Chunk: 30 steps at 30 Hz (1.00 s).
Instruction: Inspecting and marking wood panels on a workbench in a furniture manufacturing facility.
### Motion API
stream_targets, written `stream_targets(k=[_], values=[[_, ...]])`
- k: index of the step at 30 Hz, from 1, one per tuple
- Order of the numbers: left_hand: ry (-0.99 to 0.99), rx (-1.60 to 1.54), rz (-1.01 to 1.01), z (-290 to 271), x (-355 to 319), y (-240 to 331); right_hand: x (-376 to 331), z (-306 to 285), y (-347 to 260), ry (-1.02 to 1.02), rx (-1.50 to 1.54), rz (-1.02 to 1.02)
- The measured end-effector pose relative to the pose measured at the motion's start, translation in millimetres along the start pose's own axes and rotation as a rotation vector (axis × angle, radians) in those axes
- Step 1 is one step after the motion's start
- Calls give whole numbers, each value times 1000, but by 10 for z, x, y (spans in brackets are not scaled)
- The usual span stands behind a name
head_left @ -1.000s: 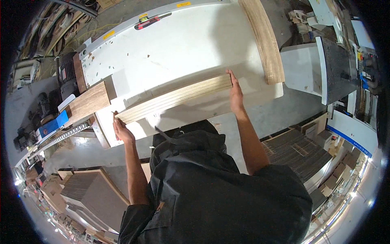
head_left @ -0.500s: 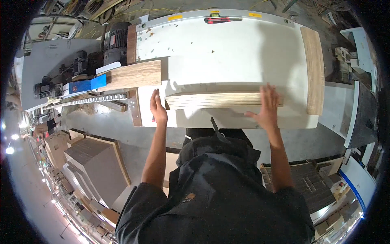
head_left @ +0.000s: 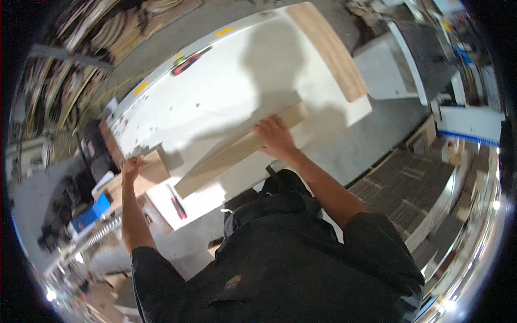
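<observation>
A light wooden plank stack (head_left: 221,159) lies slantwise on the white worktable (head_left: 226,97), its broad face toward me. My right hand (head_left: 276,134) is closed over its right part, fingers across the top and thumb on the near side. At the left, my left hand (head_left: 130,169) is closed at the far edge of a wood-grain board (head_left: 152,171), which reaches over the table's left end. Motion blur softens its fingers. A red utility knife (head_left: 179,207) lies near the table's front left corner, between the board and the plank stack.
Along the far edge runs a long metal level (head_left: 161,70), with a red-and-black tool (head_left: 191,62) beside it. Another wood-grain board (head_left: 328,48) lies at the right end. A machine with a blue part (head_left: 91,212) stands left; dark stacked panels (head_left: 409,188) stand right.
The view has turned and tilted. My right hand has gone from open beside the stack to closed over it. My left hand has moved from the stack's left end to the wood-grain board.
</observation>
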<state>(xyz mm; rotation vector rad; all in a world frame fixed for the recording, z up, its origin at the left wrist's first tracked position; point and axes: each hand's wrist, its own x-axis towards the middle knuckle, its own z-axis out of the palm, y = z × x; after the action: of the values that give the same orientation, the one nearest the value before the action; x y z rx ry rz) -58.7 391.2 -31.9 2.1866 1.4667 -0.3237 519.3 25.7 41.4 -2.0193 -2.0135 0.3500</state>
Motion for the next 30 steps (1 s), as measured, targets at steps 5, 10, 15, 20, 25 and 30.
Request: stream_targets(k=[5,10,15,20,25,30], values=[[196,12,173,16,461,1473,-11,-78,-51,52,9,16],[312,254,329,65,684,3558,-24,-94,-51,35,-127,-1],[410,204,407,449,519,4855,-20,-42,-67,48,-242,48],[237,-134,539,741,49,5159,-21,-131,-116,99,-276,112],[29,-297,482,785,-706,4851,-81,-2,-23,234,27,115],[340,18,311,827,-1365,3835,-304,-248,343,243,194,374]])
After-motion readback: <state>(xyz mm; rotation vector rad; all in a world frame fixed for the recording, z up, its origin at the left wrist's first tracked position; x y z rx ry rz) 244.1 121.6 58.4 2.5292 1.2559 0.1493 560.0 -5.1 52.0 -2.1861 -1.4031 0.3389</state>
